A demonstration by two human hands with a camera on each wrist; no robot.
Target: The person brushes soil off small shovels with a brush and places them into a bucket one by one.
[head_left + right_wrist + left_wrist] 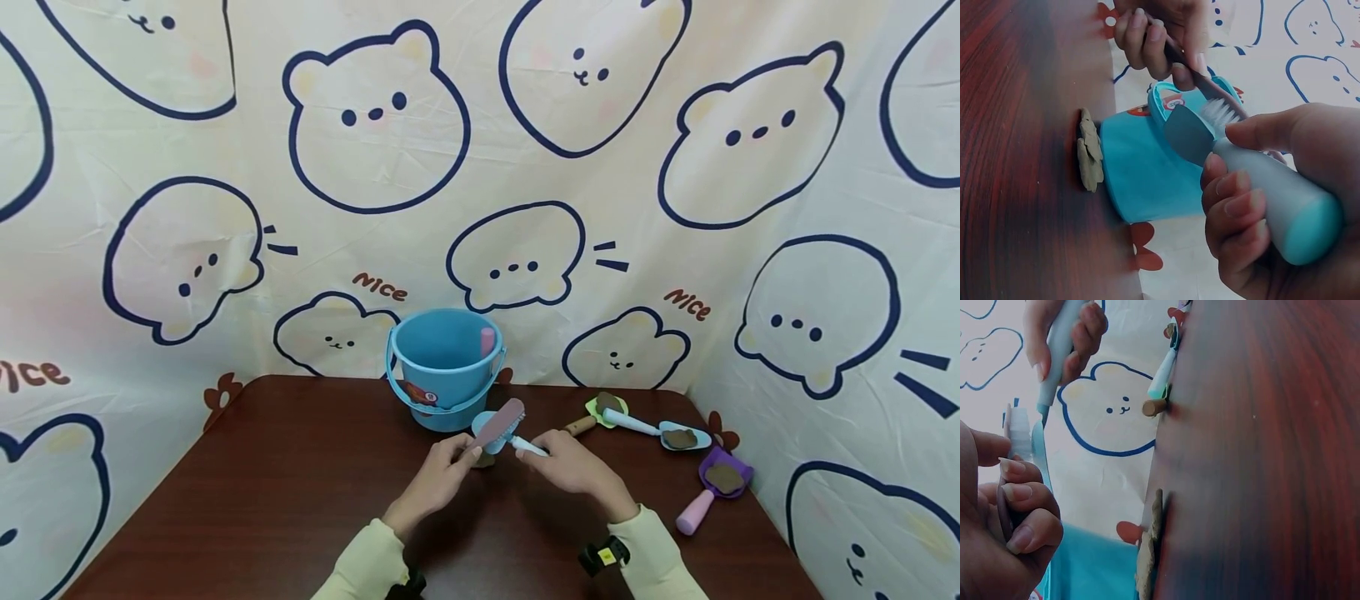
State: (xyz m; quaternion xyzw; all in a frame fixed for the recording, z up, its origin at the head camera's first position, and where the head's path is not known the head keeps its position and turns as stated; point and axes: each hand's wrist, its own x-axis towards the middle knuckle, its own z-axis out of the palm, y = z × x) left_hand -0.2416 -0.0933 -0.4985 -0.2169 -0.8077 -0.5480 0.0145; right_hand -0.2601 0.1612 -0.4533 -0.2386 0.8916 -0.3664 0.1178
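Note:
My left hand (437, 481) grips a mauve-handled brush (502, 422) with pale bristles. My right hand (576, 467) holds a small toy shovel (1272, 190) by its pale blue handle, which ends in teal. In the right wrist view the bristles lie against or very close to the shovel's blue blade (1186, 134); exact contact is hard to tell. Below both tools, a flat brownish clump (1089, 153) sits on the table beside the blue bucket (442, 379). Part of the clump is hidden from the head view.
The bucket stands at the table's back, a pink handle end (487, 341) showing inside. To the right lie a green shovel (594, 407), a light blue shovel (633, 422) and a purple shovel (711, 492), each bearing a brown clump. A patterned cloth (517, 175) surrounds the table (247, 508).

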